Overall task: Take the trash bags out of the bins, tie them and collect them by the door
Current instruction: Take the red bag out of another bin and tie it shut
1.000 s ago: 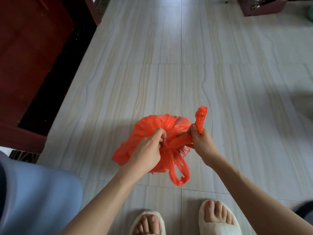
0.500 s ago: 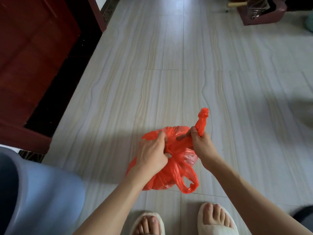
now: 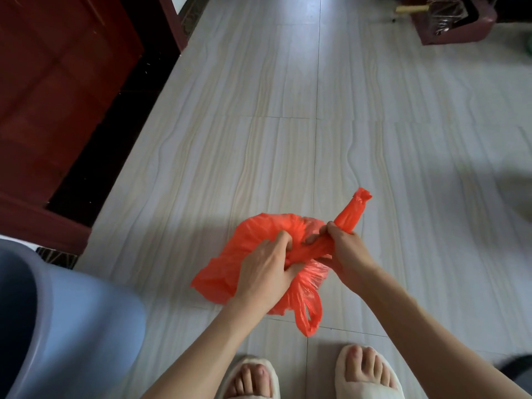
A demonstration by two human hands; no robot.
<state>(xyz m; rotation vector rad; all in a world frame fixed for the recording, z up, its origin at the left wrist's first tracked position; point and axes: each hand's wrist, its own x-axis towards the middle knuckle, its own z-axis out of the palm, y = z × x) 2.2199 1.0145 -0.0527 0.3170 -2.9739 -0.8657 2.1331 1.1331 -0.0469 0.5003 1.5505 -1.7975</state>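
Note:
An orange plastic trash bag (image 3: 227, 272) hangs in front of me above the tiled floor. My left hand (image 3: 264, 272) grips the gathered neck of the bag, fingers curled into the plastic. My right hand (image 3: 344, 251) grips one twisted handle strip, whose end sticks up and to the right. The other handle loop hangs down below my hands. A pale blue bin (image 3: 63, 321) stands at the lower left, its inside dark.
A dark red wooden door (image 3: 54, 90) and its frame fill the upper left. A dark red bin (image 3: 457, 21) with a clear liner sits at the far right top. My feet in white slippers (image 3: 368, 375) stand at the bottom.
The bag has sunk a little and my two hands have drawn closer together over its neck. The view has tilted, showing more of the far bin.

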